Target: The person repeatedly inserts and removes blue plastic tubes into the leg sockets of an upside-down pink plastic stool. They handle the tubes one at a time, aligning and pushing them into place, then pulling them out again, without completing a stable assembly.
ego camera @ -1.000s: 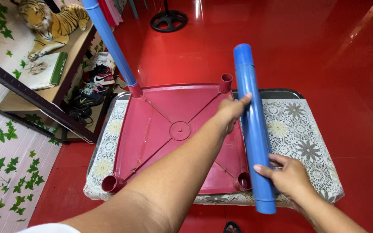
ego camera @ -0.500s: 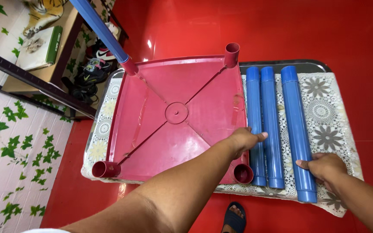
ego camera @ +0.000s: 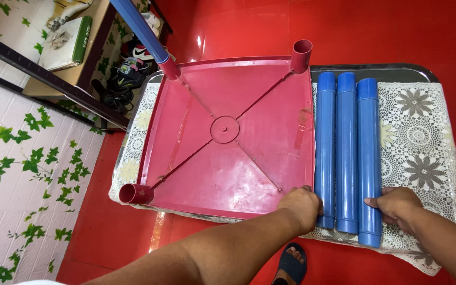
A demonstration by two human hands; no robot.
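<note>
Pipes near the edge could roll or slip

Hands first, close to us. Our left hand (ego camera: 303,205) sits on the near right corner of the upside-down red plastic table top (ego camera: 228,137), fingers curled down over that corner and pressing on it. We think a leg hole is under that hand, but it is hidden, so we cannot be sure. Our right hand (ego camera: 397,205) is closed around the near end of the rightmost blue pipe (ego camera: 369,158), thumb on the side, fingers wrapped under.

Three blue pipes lie side by side, touching, just beside the red top on the lacy cloth (ego camera: 423,132) that covers the worktop (ego camera: 428,74). Their near ends poke a little past the worktop's edge. We think that is the risk: if we tug one pipe, the middle blue pipe (ego camera: 346,153) and the left blue pipe (ego camera: 325,148) could roll or slide off onto the red floor (ego camera: 344,26). The cloth could also slip and drag things along.

Farther off, one blue leg (ego camera: 141,29) already stands in the far left corner hole. It leans out over the shoes (ego camera: 127,68). A bump on the red top could knock that leg loose. The far right hole (ego camera: 302,53) and near left hole (ego camera: 133,193) are open.
</note>
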